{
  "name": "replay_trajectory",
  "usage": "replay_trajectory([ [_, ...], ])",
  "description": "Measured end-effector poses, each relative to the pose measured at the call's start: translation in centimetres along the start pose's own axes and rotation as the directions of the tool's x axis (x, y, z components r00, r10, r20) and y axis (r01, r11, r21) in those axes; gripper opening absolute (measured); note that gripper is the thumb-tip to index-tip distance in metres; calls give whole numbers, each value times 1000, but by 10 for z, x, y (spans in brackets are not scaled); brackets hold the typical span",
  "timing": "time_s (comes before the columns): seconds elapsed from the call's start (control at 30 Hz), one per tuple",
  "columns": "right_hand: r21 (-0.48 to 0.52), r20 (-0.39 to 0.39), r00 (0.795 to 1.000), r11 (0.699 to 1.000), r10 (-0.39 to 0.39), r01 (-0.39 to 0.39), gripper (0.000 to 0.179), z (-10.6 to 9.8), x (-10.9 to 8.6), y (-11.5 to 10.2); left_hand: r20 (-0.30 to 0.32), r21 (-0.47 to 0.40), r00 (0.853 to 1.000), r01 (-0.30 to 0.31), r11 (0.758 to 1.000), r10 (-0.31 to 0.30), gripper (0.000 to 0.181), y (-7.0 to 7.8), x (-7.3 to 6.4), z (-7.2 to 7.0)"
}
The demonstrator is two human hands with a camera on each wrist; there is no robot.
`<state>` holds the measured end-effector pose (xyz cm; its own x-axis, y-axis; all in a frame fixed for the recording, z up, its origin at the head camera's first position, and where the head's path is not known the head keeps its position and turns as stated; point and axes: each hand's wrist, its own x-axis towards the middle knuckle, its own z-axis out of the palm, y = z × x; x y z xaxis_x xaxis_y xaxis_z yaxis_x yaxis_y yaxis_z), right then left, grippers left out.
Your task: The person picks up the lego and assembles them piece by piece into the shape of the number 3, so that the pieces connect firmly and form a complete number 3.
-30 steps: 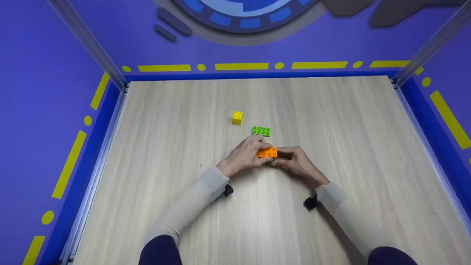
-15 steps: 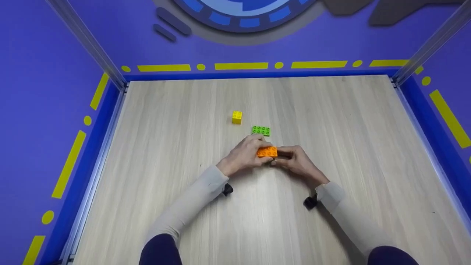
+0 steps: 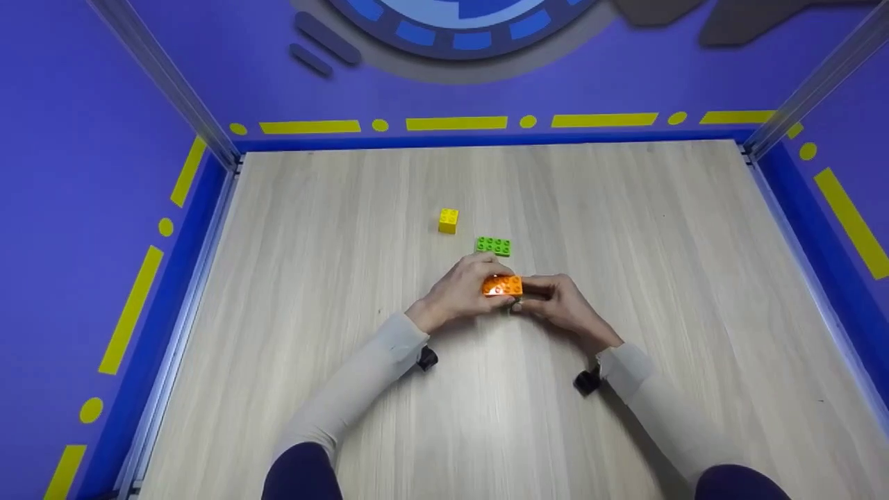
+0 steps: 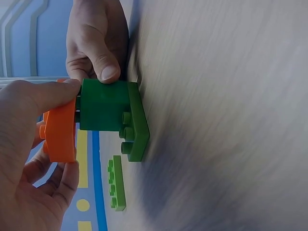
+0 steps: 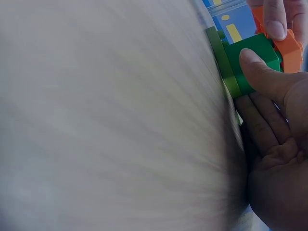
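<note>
My left hand (image 3: pixel 458 288) pinches an orange toy building brick (image 3: pixel 510 285) between thumb and fingers, studs facing up. Directly below it, in the left wrist view, is a dark green block (image 4: pixel 103 106), whose studs show in a narrow gap under the tilted orange brick (image 4: pixel 61 134). That block sits on one end of a flat green brick (image 4: pixel 139 127) close to the tabletop, leaving several studs bare. With thumb and fingers my right hand (image 3: pixel 566 305) grips the dark green block from the right side. In the head view the orange brick and the hands hide this lower stack.
A flat light green brick (image 3: pixel 494 246) lies just beyond my left hand's fingers. Farther back and to the left stands a yellow brick (image 3: pixel 448 221). The wooden tabletop (image 3: pixel 312 229) is bounded by blue panels (image 3: pixel 444 97) at the back and sides.
Both hands stay in nearly the same place. The orange brick has tilted slightly in my left hand, and its top face now catches a bright glare.
</note>
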<state>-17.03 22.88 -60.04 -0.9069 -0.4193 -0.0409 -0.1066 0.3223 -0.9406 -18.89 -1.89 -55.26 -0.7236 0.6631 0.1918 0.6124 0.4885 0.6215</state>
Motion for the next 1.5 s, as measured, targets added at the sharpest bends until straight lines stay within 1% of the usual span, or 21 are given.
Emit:
replay_trajectory([
  [0.1,16,6,1000,1000,-2,2,47,1,0,0,4,10,1000,0,1000,0,37,0,-1,-1],
  [0.3,4,3,1000,1000,25,-25,48,0,-1,0,10,17,1000,23,1000,-23,39,0,-3,-3],
  [0.5,-15,0,1000,1000,16,-16,48,-1,0,0,21,17,1000,11,1000,-11,39,0,-2,-3],
  [0.73,-15,6,1000,1000,25,-25,49,0,0,0,27,36,1000,10,999,-11,38,1,-2,-2],
  [1.0,-39,-4,1000,999,-11,11,45,-1,-1,1,40,50,999,-23,998,21,40,2,1,-3],
  [1.1,-44,-8,1000,999,-10,10,46,-1,-1,0,52,72,998,-36,997,32,40,3,2,-4],
  [1.2,-49,-12,1000,999,-3,3,46,-1,-2,-1,72,116,996,-52,992,44,38,4,4,-4],
  [1.37,-46,-14,1000,999,-10,10,45,-1,-2,-1,93,206,993,-91,974,73,38,6,6,-6],
  [1.5,-27,-16,1000,999,-26,25,43,2,-1,-1,99,212,992,-101,972,81,38,6,6,-5],
])
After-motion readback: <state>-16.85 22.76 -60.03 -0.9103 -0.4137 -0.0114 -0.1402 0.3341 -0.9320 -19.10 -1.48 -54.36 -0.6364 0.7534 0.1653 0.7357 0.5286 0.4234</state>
